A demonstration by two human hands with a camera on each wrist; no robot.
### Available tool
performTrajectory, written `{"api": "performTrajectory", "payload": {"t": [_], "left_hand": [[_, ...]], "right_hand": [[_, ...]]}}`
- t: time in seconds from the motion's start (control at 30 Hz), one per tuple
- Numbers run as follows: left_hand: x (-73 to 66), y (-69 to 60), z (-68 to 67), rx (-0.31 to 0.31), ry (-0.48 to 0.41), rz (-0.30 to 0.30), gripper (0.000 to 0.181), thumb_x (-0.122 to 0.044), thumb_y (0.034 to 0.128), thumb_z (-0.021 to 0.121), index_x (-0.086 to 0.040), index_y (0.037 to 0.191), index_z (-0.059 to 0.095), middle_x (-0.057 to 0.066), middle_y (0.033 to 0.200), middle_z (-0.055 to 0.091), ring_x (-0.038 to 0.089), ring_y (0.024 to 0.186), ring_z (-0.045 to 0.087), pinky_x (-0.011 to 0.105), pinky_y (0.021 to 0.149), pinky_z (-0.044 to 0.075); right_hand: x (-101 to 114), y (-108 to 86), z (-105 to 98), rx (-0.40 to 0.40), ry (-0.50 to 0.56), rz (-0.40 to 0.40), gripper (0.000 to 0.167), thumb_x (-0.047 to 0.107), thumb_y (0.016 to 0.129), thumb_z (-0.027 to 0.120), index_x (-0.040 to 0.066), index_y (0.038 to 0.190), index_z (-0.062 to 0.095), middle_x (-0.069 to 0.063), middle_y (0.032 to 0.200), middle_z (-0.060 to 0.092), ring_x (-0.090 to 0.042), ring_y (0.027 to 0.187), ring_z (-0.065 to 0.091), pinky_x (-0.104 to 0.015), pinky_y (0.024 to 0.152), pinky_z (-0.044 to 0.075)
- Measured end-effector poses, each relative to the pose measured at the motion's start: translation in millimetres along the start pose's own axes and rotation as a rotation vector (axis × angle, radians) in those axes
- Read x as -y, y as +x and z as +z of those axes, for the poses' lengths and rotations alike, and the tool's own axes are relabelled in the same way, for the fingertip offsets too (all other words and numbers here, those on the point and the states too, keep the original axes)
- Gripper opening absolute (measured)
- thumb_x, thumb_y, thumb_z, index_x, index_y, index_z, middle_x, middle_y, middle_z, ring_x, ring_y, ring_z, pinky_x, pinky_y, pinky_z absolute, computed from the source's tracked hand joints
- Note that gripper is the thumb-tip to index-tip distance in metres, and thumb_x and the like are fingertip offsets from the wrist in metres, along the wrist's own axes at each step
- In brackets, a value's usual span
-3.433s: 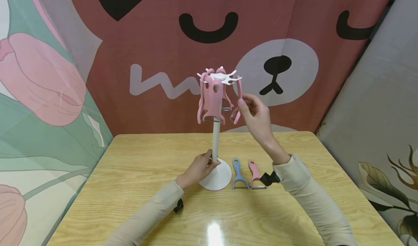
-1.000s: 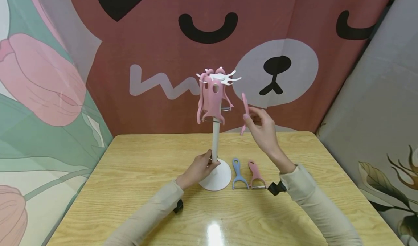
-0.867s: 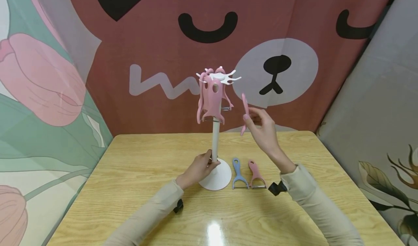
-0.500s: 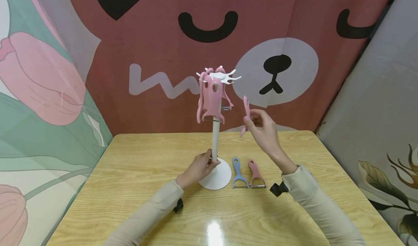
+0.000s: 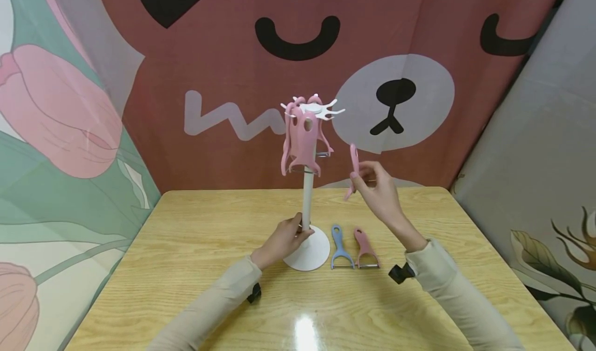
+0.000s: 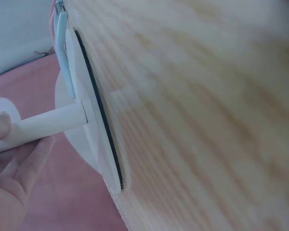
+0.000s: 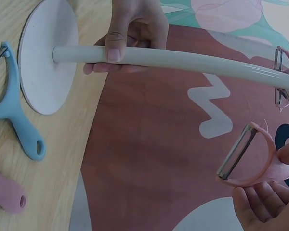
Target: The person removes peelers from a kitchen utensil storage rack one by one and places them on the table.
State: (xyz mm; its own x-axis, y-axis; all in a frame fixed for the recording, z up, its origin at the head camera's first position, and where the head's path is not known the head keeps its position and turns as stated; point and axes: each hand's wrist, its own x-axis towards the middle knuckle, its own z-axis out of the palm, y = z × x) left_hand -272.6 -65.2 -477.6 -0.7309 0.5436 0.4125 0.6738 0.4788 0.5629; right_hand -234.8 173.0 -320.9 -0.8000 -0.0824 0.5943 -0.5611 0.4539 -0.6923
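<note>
My left hand (image 5: 281, 241) grips the lower pole (image 5: 308, 195) of a white stand, just above its round base (image 5: 312, 255). At the top, several pink peelers (image 5: 304, 143) hang from white hooks (image 5: 331, 114), mostly on the left and front; the hooks on the right are bare. Apart from the stand, to its right, my right hand (image 5: 379, 191) pinches another pink peeler (image 5: 355, 158) by the handle, between thumb and fingers. Its metal blade (image 7: 237, 151) faces the pole in the right wrist view.
On the wooden table (image 5: 209, 221), a blue peeler (image 5: 339, 245) and a pink peeler (image 5: 363, 243) lie side by side, right of the base. A bear-print cloth (image 5: 223, 71) hangs behind the table's back edge. Patterned fabric (image 5: 535, 133) stands at the right.
The pink peeler in my right hand was at a right-hand hook; it has come off to the right and drifted lower. My left hand and the stand have stayed put.
</note>
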Motion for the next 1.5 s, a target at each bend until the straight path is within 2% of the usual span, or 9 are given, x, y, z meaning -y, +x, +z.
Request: {"api": "performTrajectory", "payload": {"t": [0.17,0.43,0.73,0.93,1.27,1.5], "left_hand": [[0.7,0.1,-0.1,-0.003,0.005,0.01,0.021,-0.016,0.0995,0.062,0.001,0.107,0.052,0.014,0.094,0.068,0.023,0.088,0.071,0.026,0.071,0.058],[2.5,0.5,1.0,-0.004,-0.001,0.016,0.021,-0.017,0.1001,0.061,0.001,0.108,0.053,0.014,0.095,0.067,0.023,0.089,0.071,0.025,0.072,0.057],[2.3,0.0,0.8,0.003,-0.017,0.01,0.022,-0.019,0.1005,0.06,0.001,0.108,0.052,0.014,0.094,0.068,0.023,0.089,0.071,0.025,0.071,0.057],[0.9,0.1,-0.5,0.003,-0.012,0.006,0.022,-0.019,0.1003,0.061,0.0,0.107,0.052,0.013,0.093,0.068,0.022,0.087,0.071,0.025,0.068,0.057],[1.9,-0.1,0.5,0.004,-0.01,-0.004,0.021,-0.02,0.1007,0.06,-0.001,0.107,0.053,0.013,0.091,0.067,0.022,0.086,0.071,0.024,0.067,0.056],[1.4,0.2,0.0,0.008,-0.015,-0.008,0.021,-0.02,0.101,0.059,-0.001,0.108,0.053,0.012,0.092,0.067,0.021,0.087,0.07,0.023,0.068,0.056]], "right_hand": [[-5,-1.5,-1,0.004,-0.025,0.003,0.028,-0.001,0.096,0.063,-0.015,0.118,0.054,-0.024,0.094,0.063,-0.03,0.083,0.059,-0.017,0.072,0.049],[-53,-1.6,1,0.036,-0.072,0.008,0.028,0.011,0.097,0.064,-0.005,0.119,0.056,-0.013,0.092,0.066,-0.022,0.08,0.062,-0.017,0.071,0.05],[-62,-7.2,0,0.101,-0.11,0.078,0.033,0.018,0.098,0.065,-0.003,0.121,0.055,-0.013,0.097,0.064,-0.024,0.086,0.063,-0.033,0.075,0.055],[-65,-9.3,0,0.113,-0.127,0.089,0.033,0.019,0.098,0.065,-0.002,0.121,0.055,-0.012,0.097,0.064,-0.023,0.088,0.063,-0.027,0.074,0.053],[-69,-13.5,2,0.13,-0.125,0.093,0.036,0.02,0.098,0.064,-0.002,0.126,0.056,-0.011,0.096,0.065,-0.023,0.087,0.064,-0.027,0.074,0.054],[-75,-15.9,3,0.118,-0.124,0.079,0.034,0.017,0.098,0.065,0.0,0.126,0.056,-0.009,0.092,0.065,-0.022,0.081,0.064,-0.023,0.07,0.053]]}}
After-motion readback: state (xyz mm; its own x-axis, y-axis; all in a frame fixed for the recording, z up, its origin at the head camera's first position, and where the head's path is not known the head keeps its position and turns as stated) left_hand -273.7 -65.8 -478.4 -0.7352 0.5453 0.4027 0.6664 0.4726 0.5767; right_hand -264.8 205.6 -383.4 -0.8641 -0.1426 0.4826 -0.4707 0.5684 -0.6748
